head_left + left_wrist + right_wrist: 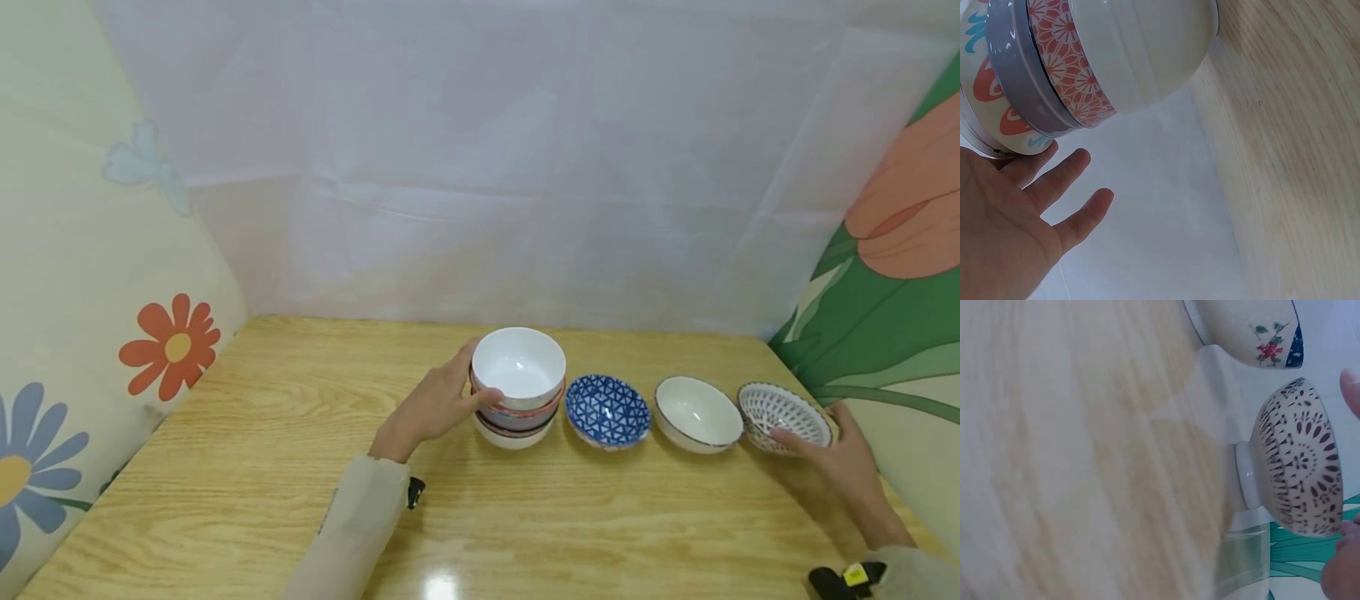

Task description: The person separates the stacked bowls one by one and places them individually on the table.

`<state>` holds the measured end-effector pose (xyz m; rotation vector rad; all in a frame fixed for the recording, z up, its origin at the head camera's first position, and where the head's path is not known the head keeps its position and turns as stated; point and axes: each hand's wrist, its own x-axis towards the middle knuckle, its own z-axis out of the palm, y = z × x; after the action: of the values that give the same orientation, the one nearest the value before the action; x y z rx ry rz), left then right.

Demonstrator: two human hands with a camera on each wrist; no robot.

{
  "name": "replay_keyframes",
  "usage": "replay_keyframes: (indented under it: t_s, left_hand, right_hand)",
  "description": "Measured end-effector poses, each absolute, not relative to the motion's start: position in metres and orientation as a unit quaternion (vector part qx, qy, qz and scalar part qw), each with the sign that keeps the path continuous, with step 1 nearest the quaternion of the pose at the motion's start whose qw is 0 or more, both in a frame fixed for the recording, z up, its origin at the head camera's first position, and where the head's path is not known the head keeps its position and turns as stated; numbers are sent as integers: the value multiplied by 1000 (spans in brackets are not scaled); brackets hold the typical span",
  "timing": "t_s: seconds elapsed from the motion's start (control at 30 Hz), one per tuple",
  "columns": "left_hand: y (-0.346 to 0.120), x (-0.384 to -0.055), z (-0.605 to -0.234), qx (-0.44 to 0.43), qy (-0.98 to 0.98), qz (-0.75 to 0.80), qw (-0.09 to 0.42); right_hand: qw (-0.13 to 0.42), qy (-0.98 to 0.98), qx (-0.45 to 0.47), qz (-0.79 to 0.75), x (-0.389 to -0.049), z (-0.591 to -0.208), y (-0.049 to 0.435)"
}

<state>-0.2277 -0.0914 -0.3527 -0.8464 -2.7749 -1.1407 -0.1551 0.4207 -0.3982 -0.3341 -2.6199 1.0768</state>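
My left hand holds the upper part of a bowl stack, its thumb across the front and its fingers round the far side. On top sits a white bowl. Below it, in the left wrist view, come a bowl with orange and blue motifs, a grey bowl, a red floral bowl and a cream bowl. Far right, my right hand spreads around a brown-patterned bowl. Fingertips are right at its rim; the thumb shows apart from it in the right wrist view.
Between the hands stand a blue-and-white patterned bowl and a cream bowl with a dark rim, in a row on the wooden table. A white sheet hangs behind; flowered cloths flank both sides.
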Motion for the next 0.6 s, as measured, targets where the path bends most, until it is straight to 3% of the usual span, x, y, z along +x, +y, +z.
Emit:
replay_keyframes:
  t_s: [0.13, 0.6]
  left_hand:
    - [-92, -228, -353, -268, -891, -366, 13]
    - [-90, -229, -354, -264, -892, -368, 8]
  right_hand:
    - [108, -905, -111, 396, -157, -390, 420]
    - [91, -892, -76, 436, -163, -366, 406]
